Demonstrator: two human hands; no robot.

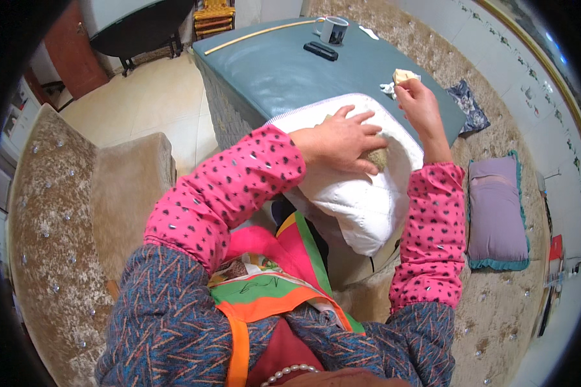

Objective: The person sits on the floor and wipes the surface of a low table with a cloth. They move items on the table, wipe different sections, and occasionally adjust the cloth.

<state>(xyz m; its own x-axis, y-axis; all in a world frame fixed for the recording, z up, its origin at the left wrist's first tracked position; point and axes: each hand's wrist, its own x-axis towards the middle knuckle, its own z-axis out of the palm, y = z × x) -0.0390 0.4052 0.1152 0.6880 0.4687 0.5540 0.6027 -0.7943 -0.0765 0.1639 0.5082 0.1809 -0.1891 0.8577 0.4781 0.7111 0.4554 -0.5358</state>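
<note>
A white quilted cloth (356, 208) with a stitched edge drapes over the near corner of a green-topped table (271, 63). My left hand (346, 140) lies on it, palm down and fingers spread, over a brownish-green item (377, 157) that is mostly hidden beneath the palm. Near the table's right side, my right hand (419, 99) pinches the lower edge of a small cream-coloured piece (405, 76), whose material I cannot tell. Beside those fingertips is a crumpled white scrap (387, 89). Both forearms wear pink patterned sleeve covers.
A white mug (334, 31), a black case-like object (321, 51) and a thin wooden stick (261, 36) are at the table's far side. A purple cushion (497, 213) and a floral cushion (467, 107) rest on the sofa at right. Another sofa seat (130, 193) stands left.
</note>
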